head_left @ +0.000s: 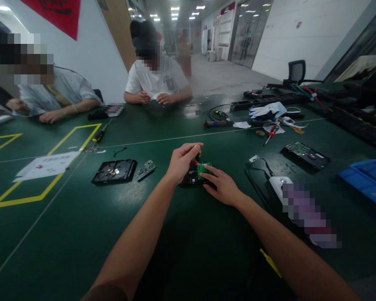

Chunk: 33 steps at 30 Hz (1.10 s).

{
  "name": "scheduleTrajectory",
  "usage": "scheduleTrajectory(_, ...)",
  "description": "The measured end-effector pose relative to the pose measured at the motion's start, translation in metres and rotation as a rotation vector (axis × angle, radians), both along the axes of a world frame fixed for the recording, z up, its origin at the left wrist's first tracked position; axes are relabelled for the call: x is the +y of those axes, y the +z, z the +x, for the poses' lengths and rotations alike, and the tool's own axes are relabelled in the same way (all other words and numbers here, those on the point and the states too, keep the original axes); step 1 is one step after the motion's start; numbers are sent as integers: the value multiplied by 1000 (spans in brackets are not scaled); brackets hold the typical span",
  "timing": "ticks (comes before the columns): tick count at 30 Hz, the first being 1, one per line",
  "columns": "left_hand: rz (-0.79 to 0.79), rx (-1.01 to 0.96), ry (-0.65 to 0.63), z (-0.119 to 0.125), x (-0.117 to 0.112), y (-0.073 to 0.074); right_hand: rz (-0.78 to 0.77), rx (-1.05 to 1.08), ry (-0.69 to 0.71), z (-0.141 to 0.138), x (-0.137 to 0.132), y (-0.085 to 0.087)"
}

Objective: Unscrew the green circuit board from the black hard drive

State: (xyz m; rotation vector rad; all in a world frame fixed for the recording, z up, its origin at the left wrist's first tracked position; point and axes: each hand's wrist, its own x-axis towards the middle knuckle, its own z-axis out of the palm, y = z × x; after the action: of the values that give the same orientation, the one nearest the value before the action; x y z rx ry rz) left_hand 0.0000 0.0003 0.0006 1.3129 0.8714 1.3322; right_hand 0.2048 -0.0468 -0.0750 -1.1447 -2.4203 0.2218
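A small black hard drive [192, 177] with a green circuit board [203, 168] on top lies on the green table [188, 234] in front of me. My left hand [182, 162] is closed around a yellow-handled screwdriver [198, 151] held upright over the drive. My right hand [223, 186] rests on the drive's right side, fingers spread flat against the green board.
An opened hard drive [114, 171] and a loose circuit board [146, 169] lie to the left. Another drive [305, 154] and a blue tray [368, 179] sit to the right. Two other people sit across the table. Tools, cables and white gloves [268, 111] lie further back.
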Motion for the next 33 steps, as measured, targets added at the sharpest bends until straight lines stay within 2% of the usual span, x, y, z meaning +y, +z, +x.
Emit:
scheduleTrajectory(9,-16,-102,-133,-1,-5,9,1,13,-1,0,0,-1)
scheduleTrajectory(16,-6,-112,-6,6,-5,5,-5,-2,-11,0,-1,0)
scheduleTrajectory(25,-83,-196,-42,11,-6,6,-8,-7,-5,0,0,1)
scheduleTrajectory(33,-43,-130,20,7,-6,7,-7,-12,-6,0,0,0)
